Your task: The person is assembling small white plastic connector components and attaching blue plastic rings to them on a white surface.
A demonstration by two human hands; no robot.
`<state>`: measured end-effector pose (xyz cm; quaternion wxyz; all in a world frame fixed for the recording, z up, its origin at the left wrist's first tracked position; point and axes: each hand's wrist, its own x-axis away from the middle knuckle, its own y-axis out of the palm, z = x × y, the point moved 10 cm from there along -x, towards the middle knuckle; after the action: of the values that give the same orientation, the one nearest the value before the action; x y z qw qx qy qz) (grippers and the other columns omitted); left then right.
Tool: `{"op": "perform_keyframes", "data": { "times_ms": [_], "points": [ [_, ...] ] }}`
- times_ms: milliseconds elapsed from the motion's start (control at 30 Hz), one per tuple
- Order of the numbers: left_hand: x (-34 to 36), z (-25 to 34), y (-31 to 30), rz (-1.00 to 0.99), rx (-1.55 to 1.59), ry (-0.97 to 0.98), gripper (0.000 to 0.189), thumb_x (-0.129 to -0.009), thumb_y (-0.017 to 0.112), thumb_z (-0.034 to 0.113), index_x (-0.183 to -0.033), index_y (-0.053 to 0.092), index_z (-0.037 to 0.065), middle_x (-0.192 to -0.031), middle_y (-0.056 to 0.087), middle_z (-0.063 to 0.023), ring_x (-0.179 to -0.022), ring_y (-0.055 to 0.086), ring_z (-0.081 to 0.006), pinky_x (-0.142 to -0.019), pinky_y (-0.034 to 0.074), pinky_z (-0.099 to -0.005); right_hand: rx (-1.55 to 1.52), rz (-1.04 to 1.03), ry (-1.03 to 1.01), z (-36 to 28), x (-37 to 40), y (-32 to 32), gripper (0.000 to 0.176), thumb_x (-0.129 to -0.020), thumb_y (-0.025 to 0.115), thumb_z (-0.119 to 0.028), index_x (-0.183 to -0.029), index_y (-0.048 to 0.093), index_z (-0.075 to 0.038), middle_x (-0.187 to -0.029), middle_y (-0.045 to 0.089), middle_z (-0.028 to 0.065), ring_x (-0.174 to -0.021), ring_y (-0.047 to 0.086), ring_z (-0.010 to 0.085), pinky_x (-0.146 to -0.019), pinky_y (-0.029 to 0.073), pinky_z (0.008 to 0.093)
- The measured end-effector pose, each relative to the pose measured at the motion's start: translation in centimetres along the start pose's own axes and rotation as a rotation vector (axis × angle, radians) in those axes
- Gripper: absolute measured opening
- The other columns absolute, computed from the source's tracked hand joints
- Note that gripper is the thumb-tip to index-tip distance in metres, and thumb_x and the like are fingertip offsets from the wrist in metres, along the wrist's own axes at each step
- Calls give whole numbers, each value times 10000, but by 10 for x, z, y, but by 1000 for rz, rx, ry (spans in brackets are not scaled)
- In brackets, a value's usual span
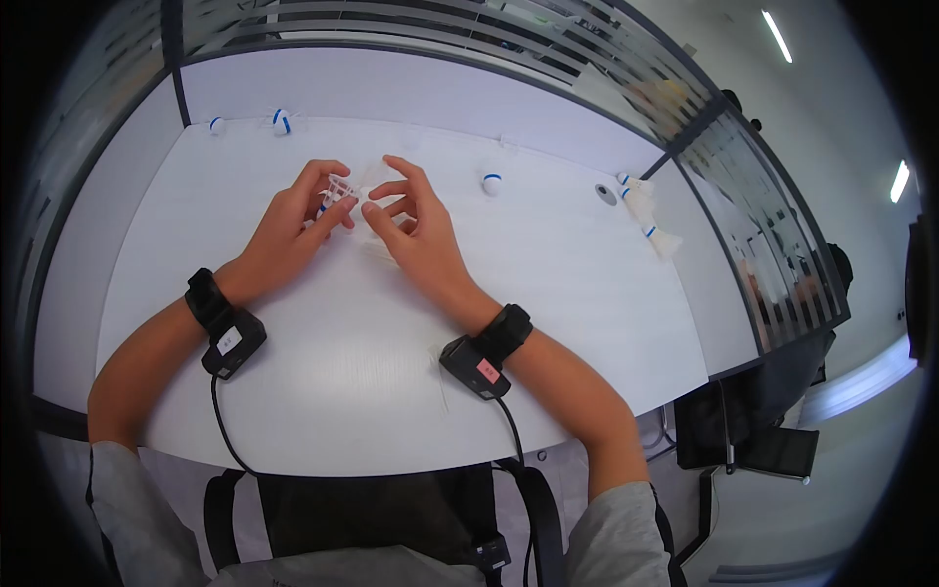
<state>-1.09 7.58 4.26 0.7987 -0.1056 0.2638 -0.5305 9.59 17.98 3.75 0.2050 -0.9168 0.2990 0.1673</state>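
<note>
My left hand (293, 220) is closed around a shuttlecock (339, 188), its white lattice skirt and a bit of blue band showing between thumb and fingers. Right beside it is my right hand (421, 220), with thumb and fingers curved and spread apart and their tips close to the skirt. A pale, translucent feather-like piece (375, 174) shows between the two hands, overlapping the right fingertips. Below the hands, pale thin pieces (380, 253) lie on the white table (323, 362), partly hidden by my right hand.
Toward the back left lie white shuttlecock heads with blue bands, one (282, 122) larger in view and one (216, 125) in the corner. Another head (492, 184) sits right of my hands. Feathered shuttlecocks (639, 201) lie at the right edge, near a round cable hole (606, 195). Partition walls (411, 88) border the table.
</note>
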Motion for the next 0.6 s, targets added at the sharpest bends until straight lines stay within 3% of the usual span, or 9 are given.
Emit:
{"op": "perform_keyframes", "data": {
  "times_ms": [133, 267, 400, 600],
  "points": [
    [-1, -3, -3, 37, -13, 51, 275, -1085, 562, 193, -1304, 473, 52, -1095, 695, -63, -951, 675, -109, -715, 503, -243, 6, -36, -14, 0, 0, 5, 762, -909, 783, -219, -1532, 376, -51, -1125, 681, 93, -817, 680, 135, -606, 495, 260],
    [-4, -10, 0, 11, -50, 80, 194, -1078, 589, 222, -1138, 537, 45, -993, 719, -71, -861, 679, -116, -688, 502, -251, 51, -102, -37, -4, 2, 10, 930, -840, 843, -242, -1569, 299, -51, -1151, 664, 122, -857, 683, 165, -697, 522, 303],
    [-2, -2, 0, -1, -118, 53, 237, -1074, 603, 247, -1001, 582, 22, -863, 714, -71, -765, 649, -112, -651, 487, -260, 106, -142, -69, -6, 2, 15, 1080, -756, 906, -260, -1586, 249, -45, -1188, 634, 160, -888, 678, 198, -823, 532, 350],
    [-3, -8, -2, 11, -117, 55, 268, -1085, 580, 265, -987, 599, 16, -847, 705, -57, -746, 605, -91, -630, 460, -256, 134, -134, -86, -7, 3, 14, 1167, -686, 953, -272, -1580, 243, -34, -1175, 622, 158, -865, 654, 213, -861, 530, 355]
  ]
}}
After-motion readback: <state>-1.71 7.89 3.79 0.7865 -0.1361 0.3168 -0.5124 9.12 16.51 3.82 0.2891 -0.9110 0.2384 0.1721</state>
